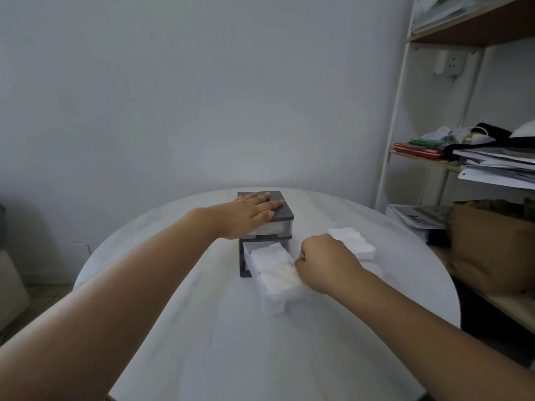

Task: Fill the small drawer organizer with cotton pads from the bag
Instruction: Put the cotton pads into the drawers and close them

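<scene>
Grey plastic forms the frame of the small drawer organizer (285,211), which stands near the middle of a round white table (231,342), toward its far edge. It has two clear drawers, one above the other. The upper drawer (275,227) is pushed in. The lower drawer (272,306) is pulled out toward the person and holds a layer of white cotton pads (275,263) that reaches about to its rim.

The left hand (249,214) lies flat on the organizer's grey top, palm down, with the fingers straight and slightly spread and the thumb along the front edge.

The right hand (324,261) sits at the right side of the open drawer, its knuckles up and its fingers curled tightly inward against the pads. The fingertips are hidden, so whether they pinch a pad cannot be told.

Just behind the right hand, to the right of the organizer, a white stack of pads (351,241) rests on the table; whether a clear bag wraps it cannot be told.

Beyond the table's right edge stands a white shelf unit (396,111) bearing piled papers (498,166), with a brown paper bag (489,244) lower down. A pale wall (202,96) rises behind
</scene>
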